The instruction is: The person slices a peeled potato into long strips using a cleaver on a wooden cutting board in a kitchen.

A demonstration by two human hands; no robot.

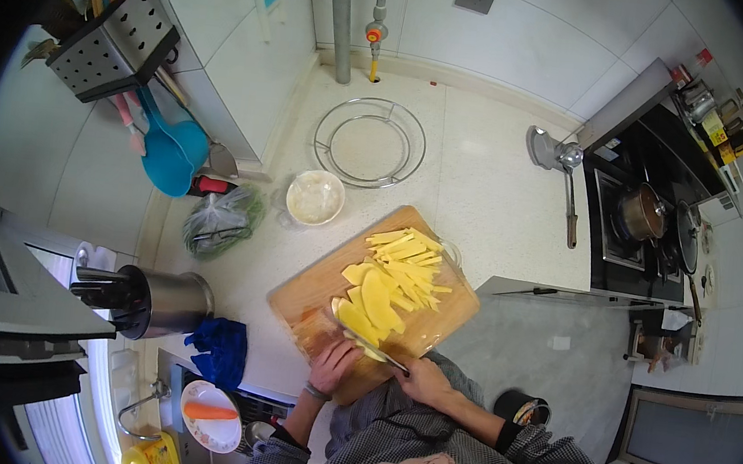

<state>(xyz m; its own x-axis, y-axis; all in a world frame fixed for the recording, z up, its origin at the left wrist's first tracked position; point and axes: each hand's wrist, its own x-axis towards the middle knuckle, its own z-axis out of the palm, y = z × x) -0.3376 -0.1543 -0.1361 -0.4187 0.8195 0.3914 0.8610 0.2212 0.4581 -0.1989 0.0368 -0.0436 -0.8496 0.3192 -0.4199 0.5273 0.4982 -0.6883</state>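
My right hand point(425, 383) grips the handle of a kitchen knife point(381, 354) over the near side of a wooden cutting board point(308, 293). The blade slants up and left, close to the fingertips of my left hand point(334, 365). Those fingers press a pale yellow potato piece point(360, 347) against the board, partly hidden by blade and hand. Beyond the knife lie several overlapping potato slices point(379, 303). Farther up the board, a loose pile of potato sticks point(409, 256) spreads toward its upper corner. A reddish wet stain marks the wood left of the slices.
A white bowl point(315, 198) and a round wire rack point(370, 141) stand behind the board. To the left are a bagged green vegetable point(223, 221), a knife holder point(167, 303) and a blue cloth point(219, 351). A carrot point(211, 412) lies on a plate point(217, 440) by the sink.
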